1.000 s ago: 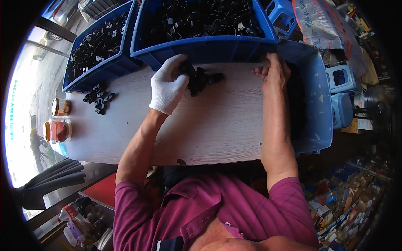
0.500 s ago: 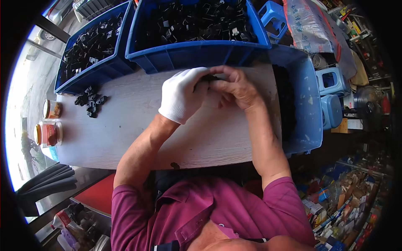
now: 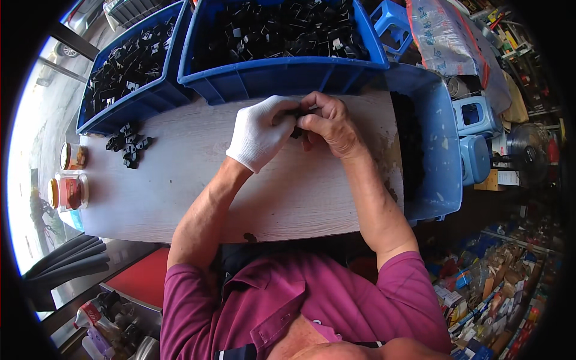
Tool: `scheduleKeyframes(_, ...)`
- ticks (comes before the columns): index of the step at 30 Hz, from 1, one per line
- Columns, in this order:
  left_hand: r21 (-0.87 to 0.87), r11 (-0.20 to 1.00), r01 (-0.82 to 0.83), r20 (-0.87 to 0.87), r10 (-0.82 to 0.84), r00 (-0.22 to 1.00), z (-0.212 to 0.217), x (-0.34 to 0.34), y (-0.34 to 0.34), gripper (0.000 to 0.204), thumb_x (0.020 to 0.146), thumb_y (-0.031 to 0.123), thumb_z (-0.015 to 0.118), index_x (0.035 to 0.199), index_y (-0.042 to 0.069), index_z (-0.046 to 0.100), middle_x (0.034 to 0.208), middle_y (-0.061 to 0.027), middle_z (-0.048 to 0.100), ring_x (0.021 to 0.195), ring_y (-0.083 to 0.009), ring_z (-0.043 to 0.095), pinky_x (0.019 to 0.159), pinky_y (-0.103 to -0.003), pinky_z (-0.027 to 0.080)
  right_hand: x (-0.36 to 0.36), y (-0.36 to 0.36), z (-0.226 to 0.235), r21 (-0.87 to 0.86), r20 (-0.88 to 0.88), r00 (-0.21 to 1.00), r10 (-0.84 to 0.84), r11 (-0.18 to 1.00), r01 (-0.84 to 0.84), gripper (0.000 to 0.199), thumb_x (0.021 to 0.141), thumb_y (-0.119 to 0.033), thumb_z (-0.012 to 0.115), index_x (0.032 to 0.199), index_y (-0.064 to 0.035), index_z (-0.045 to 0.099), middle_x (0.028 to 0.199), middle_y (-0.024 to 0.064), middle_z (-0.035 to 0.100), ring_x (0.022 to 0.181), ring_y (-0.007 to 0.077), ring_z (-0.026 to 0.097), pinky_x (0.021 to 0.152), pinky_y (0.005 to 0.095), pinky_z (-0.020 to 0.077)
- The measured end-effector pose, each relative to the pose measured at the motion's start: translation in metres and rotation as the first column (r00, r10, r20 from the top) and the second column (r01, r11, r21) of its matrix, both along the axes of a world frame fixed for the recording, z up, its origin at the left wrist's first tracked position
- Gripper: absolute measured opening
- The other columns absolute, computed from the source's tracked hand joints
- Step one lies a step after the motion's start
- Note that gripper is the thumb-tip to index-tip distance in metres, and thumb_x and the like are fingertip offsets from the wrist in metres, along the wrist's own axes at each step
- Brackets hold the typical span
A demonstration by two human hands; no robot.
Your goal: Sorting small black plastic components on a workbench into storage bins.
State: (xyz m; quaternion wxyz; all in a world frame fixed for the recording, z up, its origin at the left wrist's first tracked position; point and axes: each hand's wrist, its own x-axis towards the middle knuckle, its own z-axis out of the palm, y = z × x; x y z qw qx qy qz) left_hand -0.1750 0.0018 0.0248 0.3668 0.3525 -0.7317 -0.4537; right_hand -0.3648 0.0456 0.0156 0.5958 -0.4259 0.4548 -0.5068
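Over the far middle of the table, my left hand in a white knit glove and my bare right hand meet at the fingertips. Between them is a small black part, mostly covered by the fingers, so its exact kind is hidden. Both hands are closed on it, the right one with thumb and index finger. Just beyond stands a large blue bin heaped with similar black parts that have shiny metal bits. A small pile of black parts lies at the table's left.
A second blue bin of black parts stands at the far left. Two lidded jars sit by the left edge. Against the right edge is a lighter blue tub with dark contents. Blue stools stand beyond it.
Both hands have shifted slightly left. The gloved hand has turned a little and the right fingers have bent more, so more of the black part shows between them.
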Motion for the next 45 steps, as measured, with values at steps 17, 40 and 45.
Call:
scheduleKeyframes(17,-0.537,0.795,-0.282,0.174,0.432,0.885,-0.004,0.022,-0.017,0.023,0.089,0.004,0.064,0.104,0.01,0.079,0.094,-0.0139,0.074,0.08,-0.0359,0.072,0.074,-0.04,0.059,0.012,-0.003,-0.003,0.053,0.0,0.979,-0.202,0.978,0.202,0.009,0.092,-0.005,0.065,0.101,-0.0049,0.066,0.059,-0.0002,0.055,0.048,0.0107,0.054,0.046,0.0295,0.0517)
scheduleKeyframes(40,-0.477,0.838,0.264,0.661,0.143,0.737,0.003,0.11,0.081,0.075,0.081,0.048,0.079,0.145,0.014,0.058,0.155,-0.0287,0.041,0.143,-0.0587,0.034,0.115,-0.069,0.027,0.002,-0.006,-0.001,0.085,0.063,0.994,-0.094,0.992,0.088,0.018,0.094,-0.019,0.07,0.107,-0.0072,0.065,0.06,-0.0006,0.058,0.05,0.0122,0.059,0.05,0.0346,0.0576)
scheduleKeyframes(45,-0.691,0.715,0.106,0.497,0.363,0.788,-0.002,0.055,0.036,0.066,0.081,0.033,0.081,0.14,0.013,0.059,0.148,-0.0259,0.045,0.139,-0.0531,0.039,0.112,-0.065,0.031,-0.002,-0.005,-0.005,0.122,0.069,0.99,-0.124,0.986,0.115,0.019,0.094,-0.021,0.072,0.107,-0.009,0.065,0.058,-0.0023,0.05,0.049,0.0108,0.054,0.049,0.0393,0.0593)
